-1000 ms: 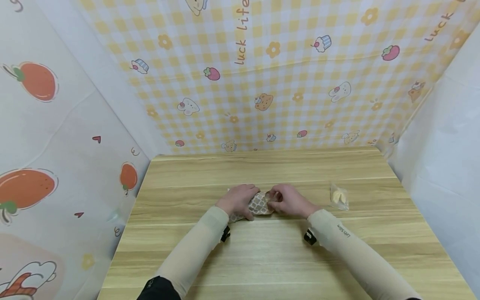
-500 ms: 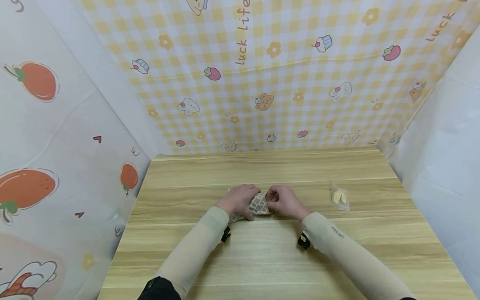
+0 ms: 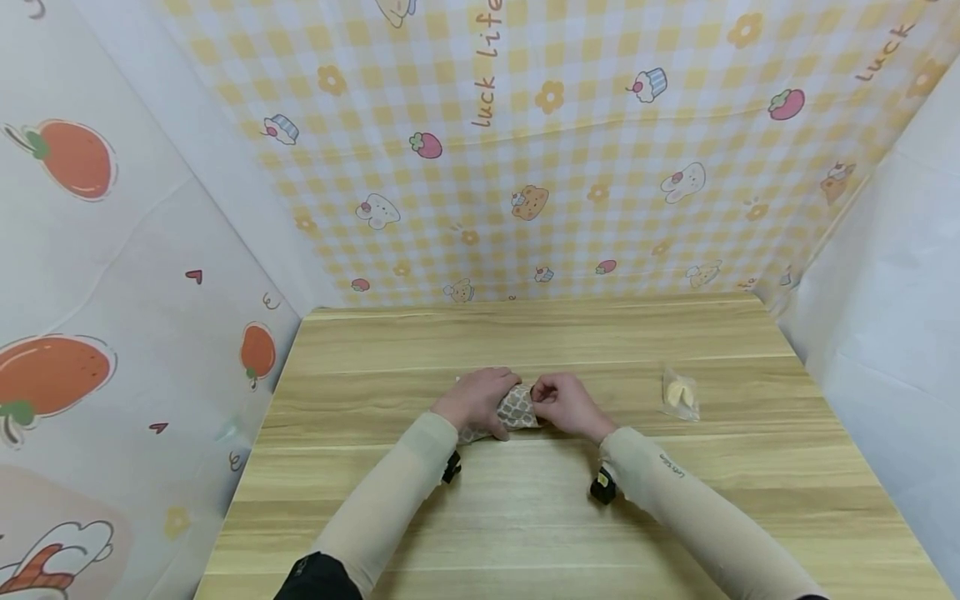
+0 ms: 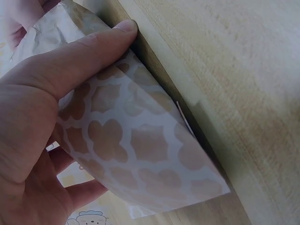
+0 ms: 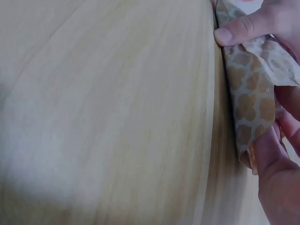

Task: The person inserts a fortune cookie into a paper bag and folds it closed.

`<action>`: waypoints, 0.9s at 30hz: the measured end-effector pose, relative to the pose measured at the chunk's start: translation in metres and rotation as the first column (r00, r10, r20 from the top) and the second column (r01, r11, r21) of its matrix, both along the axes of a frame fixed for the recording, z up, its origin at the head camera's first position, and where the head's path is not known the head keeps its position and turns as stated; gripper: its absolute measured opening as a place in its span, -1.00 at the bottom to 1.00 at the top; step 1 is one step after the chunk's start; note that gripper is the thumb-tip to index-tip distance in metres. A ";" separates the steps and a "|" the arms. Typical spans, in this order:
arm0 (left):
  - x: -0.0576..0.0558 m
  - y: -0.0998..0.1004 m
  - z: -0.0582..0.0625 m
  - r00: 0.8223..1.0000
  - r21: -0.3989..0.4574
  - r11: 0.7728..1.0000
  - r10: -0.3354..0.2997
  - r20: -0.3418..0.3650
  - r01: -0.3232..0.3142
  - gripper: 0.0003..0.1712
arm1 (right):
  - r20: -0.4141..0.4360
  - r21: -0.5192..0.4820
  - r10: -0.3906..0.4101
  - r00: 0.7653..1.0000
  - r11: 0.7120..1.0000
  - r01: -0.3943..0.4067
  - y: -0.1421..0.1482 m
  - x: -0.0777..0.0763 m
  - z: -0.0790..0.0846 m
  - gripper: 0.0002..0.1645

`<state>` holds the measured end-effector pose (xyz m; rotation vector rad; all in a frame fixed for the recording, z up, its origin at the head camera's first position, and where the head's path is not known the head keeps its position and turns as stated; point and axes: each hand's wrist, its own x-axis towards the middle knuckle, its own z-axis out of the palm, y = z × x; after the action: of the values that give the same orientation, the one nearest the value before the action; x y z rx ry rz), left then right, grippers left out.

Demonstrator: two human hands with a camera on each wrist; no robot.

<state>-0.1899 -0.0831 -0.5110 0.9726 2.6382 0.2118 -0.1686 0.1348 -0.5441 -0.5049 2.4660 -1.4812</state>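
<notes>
A paper bag [image 3: 517,407] with a brown and white lattice print lies on its side at mid-table. My left hand [image 3: 480,402] grips its left part; in the left wrist view the thumb lies across the printed paper [image 4: 150,140], with the other fingers on the far side. At the bag's right end, my right hand [image 3: 566,404] pinches the edge of the paper. The right wrist view shows the right thumb and fingers [image 5: 276,154] at that end, some of them partly hidden behind the paper. What the bag contains is hidden.
A small clear packet [image 3: 680,393] with a pale yellow, folded-looking piece inside lies to the right of the hands. Behind the wooden table [image 3: 525,517] hangs a yellow checked cloth [image 3: 480,167]. White sheets stand along both sides.
My right hand has drawn slightly left and closer in over the bag's right end, its forearm shifting left too. The left hand keeps its hold in the same place.
</notes>
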 end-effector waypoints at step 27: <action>0.001 -0.002 0.000 1.000 0.015 1.000 0.004 0.013 -0.004 0.14 | -0.085 0.043 0.025 0.996 0.999 -0.021 -0.005 0.002 -0.004 -0.87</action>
<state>-0.1890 -0.0847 -0.5111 0.9676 2.6312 0.2384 -0.1663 0.1302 -0.5480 -0.5987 2.5416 -1.4246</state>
